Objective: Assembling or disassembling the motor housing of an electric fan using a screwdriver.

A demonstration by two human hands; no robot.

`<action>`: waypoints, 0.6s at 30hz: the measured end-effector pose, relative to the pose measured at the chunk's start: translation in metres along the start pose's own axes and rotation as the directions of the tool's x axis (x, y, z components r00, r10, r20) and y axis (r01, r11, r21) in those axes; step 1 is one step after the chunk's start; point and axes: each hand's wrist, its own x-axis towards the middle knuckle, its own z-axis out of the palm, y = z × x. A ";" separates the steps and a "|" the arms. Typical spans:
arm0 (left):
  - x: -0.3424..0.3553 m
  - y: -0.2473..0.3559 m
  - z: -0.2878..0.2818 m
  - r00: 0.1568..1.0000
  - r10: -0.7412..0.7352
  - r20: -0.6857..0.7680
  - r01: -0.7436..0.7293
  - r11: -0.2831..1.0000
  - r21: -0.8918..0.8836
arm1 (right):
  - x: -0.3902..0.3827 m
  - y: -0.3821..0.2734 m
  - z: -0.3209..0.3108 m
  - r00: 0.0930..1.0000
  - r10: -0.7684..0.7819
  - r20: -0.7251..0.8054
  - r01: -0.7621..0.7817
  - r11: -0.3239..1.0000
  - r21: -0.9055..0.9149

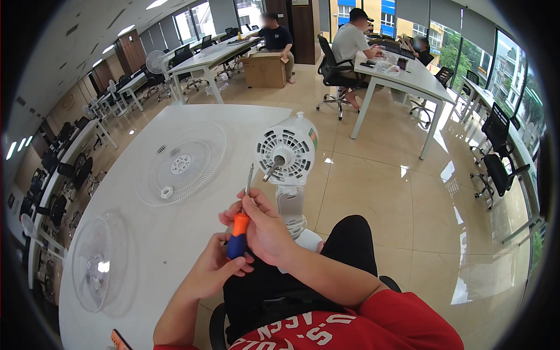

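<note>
Both my hands hold a screwdriver (238,233) with an orange and blue handle, its metal shaft pointing up and away from me. My left hand (217,265) has its fingers around the blue lower end of the handle. The fingers of my right hand (266,226) pinch near the top of the handle and the shaft. Just beyond stands a white fan body; its vented motor housing (286,150) faces me, with a metal spindle (272,169) sticking out toward me. Below the housing, the fan's white neck (290,203) runs down to a coiled cord (296,226).
The white table (140,256) on my left bears a round wire fan grille (207,158), a white plastic nut (167,192) and a clear fan blade (93,265). An orange object (121,339) lies at its near edge. Other people sit farther off, near a cardboard box (265,71) and desks.
</note>
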 end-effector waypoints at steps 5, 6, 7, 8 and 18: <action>-0.023 0.030 -0.003 0.949 0.126 -0.288 -0.098 0.989 0.109 | 0.024 0.005 0.019 0.995 -0.064 0.071 0.061 0.997 0.040; -0.022 0.035 -0.003 0.912 0.229 -0.339 -0.169 0.965 0.199 | 0.025 0.002 0.028 0.998 -0.048 0.032 0.047 0.998 0.047; -0.022 0.040 -0.003 0.865 0.333 -0.376 -0.232 0.929 0.289 | 0.026 0.000 0.033 0.999 -0.034 -0.007 0.035 0.998 0.053; -0.021 0.046 -0.001 0.845 0.369 -0.388 -0.257 0.915 0.311 | 0.027 -0.002 0.034 0.999 -0.042 0.005 0.042 0.998 0.044; -0.005 0.062 0.001 0.717 0.589 -0.374 -0.346 0.766 0.542 | 0.028 -0.020 0.042 0.996 -0.084 -0.027 0.085 0.996 0.038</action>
